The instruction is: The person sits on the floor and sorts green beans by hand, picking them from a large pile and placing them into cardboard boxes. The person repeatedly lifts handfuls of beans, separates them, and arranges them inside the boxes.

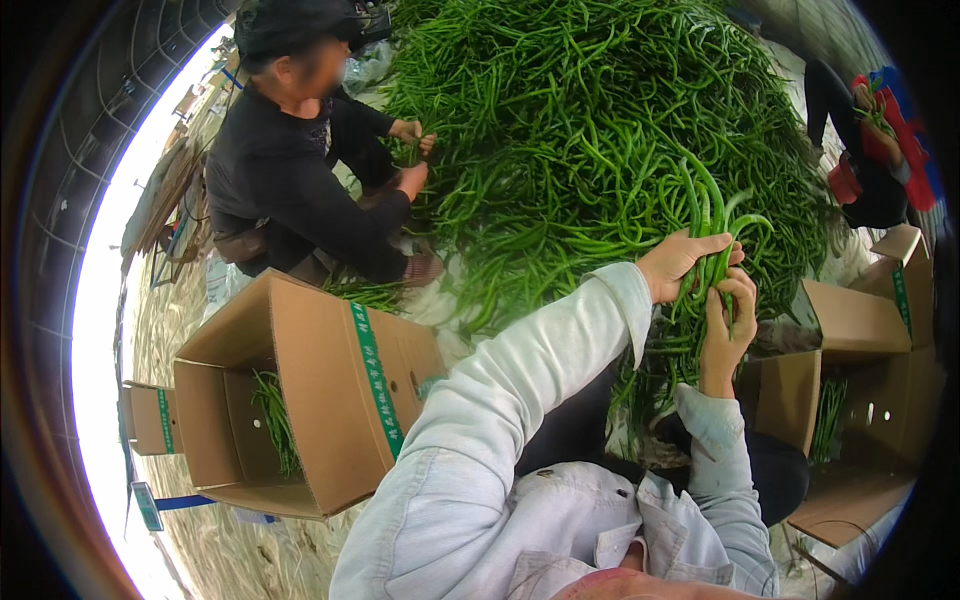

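Observation:
A small bunch of long green chili peppers [703,217] is gripped in my left hand [679,262], thumb across the front. The peppers fan upward out of the fist, some with curved ends. Just below it, my right hand [731,319] pinches the lower end of the bunch between thumb and fingers. Both hands are over the near right edge of a large heap of green chili peppers [555,135]. More loose peppers hang or lie below my hands, partly hidden by my sleeves.
An open cardboard box [360,390] with green tape stands at my left, some peppers inside. Another open box [780,397] at my right also holds peppers. A co-worker [292,172] crouches left of the heap, handling peppers. A second person [870,150] is at the far right.

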Action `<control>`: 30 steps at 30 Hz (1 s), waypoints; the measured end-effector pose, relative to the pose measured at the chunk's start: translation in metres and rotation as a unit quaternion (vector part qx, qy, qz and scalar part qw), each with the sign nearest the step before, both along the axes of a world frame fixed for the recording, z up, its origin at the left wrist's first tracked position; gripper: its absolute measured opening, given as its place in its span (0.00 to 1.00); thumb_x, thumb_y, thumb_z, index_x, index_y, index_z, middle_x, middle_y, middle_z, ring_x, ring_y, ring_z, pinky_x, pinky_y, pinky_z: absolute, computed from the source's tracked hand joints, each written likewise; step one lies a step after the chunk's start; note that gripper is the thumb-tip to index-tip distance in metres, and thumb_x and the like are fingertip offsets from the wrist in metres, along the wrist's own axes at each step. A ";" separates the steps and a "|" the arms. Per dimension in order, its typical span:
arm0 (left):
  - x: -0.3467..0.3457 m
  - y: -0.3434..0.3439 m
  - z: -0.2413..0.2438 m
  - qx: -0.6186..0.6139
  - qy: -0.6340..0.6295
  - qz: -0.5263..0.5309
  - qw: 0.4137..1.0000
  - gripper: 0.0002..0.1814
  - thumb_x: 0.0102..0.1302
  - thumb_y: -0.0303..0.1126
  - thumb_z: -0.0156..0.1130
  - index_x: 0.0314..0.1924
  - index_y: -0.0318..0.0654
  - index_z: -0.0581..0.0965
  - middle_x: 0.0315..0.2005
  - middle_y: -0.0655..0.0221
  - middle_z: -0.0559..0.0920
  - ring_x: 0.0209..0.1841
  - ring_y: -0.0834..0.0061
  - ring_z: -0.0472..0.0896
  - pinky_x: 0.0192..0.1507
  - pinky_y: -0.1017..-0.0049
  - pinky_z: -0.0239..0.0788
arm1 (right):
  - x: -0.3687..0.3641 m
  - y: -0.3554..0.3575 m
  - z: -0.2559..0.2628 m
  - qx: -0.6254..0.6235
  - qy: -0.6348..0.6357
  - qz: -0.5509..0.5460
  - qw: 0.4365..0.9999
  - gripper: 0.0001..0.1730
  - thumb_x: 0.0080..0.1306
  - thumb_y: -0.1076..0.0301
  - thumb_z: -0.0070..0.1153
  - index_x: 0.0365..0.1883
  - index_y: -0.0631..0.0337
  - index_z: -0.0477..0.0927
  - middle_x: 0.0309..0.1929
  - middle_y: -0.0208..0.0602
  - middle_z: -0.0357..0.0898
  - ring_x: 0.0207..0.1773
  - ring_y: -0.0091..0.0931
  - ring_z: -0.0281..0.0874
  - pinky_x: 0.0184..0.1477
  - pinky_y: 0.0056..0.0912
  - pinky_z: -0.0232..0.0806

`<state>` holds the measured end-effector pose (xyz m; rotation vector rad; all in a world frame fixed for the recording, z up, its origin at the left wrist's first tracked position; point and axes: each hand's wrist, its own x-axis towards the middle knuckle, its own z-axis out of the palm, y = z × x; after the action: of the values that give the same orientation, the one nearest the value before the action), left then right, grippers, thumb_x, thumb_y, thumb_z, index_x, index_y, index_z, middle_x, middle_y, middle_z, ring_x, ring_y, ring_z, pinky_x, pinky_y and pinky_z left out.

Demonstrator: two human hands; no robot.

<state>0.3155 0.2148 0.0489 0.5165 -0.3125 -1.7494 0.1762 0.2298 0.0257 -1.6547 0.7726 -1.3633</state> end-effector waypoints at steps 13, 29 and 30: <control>-0.017 0.004 -0.007 -0.132 -0.408 0.167 0.888 0.14 0.58 0.22 0.62 0.44 0.33 0.70 0.35 0.68 0.78 0.36 0.79 0.78 0.42 0.75 0.72 | -0.005 -0.019 -0.016 0.103 -0.012 0.016 0.994 0.16 0.60 0.79 0.58 0.47 0.68 0.73 0.37 0.27 0.75 0.38 0.15 0.71 0.42 0.16 0.66; -0.034 0.011 0.028 -0.102 -0.408 0.147 0.895 0.15 0.61 0.34 0.62 0.45 0.32 0.80 0.40 0.63 0.83 0.38 0.71 0.82 0.42 0.73 0.74 | -0.066 -0.029 0.017 0.204 -0.102 -0.022 0.973 0.14 0.63 0.67 0.58 0.44 0.67 0.77 0.33 0.24 0.75 0.33 0.14 0.68 0.34 0.17 0.60; -0.025 0.008 0.020 -0.088 -0.357 0.166 0.915 0.14 0.61 0.32 0.63 0.45 0.31 0.79 0.41 0.63 0.82 0.38 0.71 0.82 0.42 0.73 0.75 | -0.070 -0.028 0.026 0.252 -0.162 0.005 0.954 0.15 0.64 0.66 0.57 0.47 0.66 0.77 0.35 0.24 0.77 0.32 0.14 0.69 0.34 0.18 0.62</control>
<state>0.2902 0.2230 0.0690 1.0068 -0.8361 -1.1361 0.1062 0.2023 0.0520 -1.0054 0.8284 -1.2562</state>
